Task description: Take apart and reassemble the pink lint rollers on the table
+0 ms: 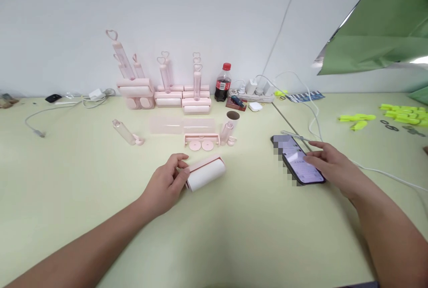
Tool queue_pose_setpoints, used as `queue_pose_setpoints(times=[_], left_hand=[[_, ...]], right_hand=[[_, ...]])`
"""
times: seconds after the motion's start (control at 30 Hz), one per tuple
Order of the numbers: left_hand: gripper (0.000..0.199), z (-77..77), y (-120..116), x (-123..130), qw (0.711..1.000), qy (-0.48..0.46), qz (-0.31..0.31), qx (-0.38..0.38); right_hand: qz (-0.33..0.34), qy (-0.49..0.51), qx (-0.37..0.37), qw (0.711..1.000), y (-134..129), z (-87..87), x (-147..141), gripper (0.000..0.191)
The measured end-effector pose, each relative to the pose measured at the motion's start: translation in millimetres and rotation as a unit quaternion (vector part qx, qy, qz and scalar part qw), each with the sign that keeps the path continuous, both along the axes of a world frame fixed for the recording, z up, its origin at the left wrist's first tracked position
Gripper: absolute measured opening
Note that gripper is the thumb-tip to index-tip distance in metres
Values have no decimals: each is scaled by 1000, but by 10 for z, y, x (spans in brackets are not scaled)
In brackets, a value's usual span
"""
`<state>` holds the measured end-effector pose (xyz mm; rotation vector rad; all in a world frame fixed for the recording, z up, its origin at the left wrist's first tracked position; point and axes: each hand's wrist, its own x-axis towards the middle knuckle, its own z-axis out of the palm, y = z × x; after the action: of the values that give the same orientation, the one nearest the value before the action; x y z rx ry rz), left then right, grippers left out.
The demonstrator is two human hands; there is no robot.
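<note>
Gripped at its left end by my left hand (169,180), a pink lint roller head with a white roll (206,174) lies at a slant on the table. Thumb and fingers of that hand close around the end. My right hand (326,162) rests at the right edge of a lit smartphone (299,161), its fingers apart and one digit at the screen. Just beyond the roller are a pink open holder frame (201,138) with two round discs (201,145), a clear pink tube handle (227,133) and a grey-brown cardboard core (233,116).
Assembled pink rollers (196,105) with upright handles line the wall. A cola bottle (223,83) and a power strip (254,96) stand right of them. White cables cross behind the phone. Another tube handle (123,132) lies left; yellow-green pieces (406,114) lie far right.
</note>
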<state>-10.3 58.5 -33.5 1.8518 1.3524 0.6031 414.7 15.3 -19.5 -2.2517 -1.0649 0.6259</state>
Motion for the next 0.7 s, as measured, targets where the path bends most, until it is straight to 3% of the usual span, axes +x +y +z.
queue_pose_setpoints(times=[0.27,0.5,0.7], left_hand=[[32,21,4,17,1000,-5,3,-2],[32,14,1,21,1000,-12,3,-6],[33,31,-2,26,1000,-12,1,-13]], right_hand=[[21,-110,-86,990,80,34,-186,97],[-43,19,-6,999,28,69,-99,70],[-25,22,-2,999,19,9,18,73]])
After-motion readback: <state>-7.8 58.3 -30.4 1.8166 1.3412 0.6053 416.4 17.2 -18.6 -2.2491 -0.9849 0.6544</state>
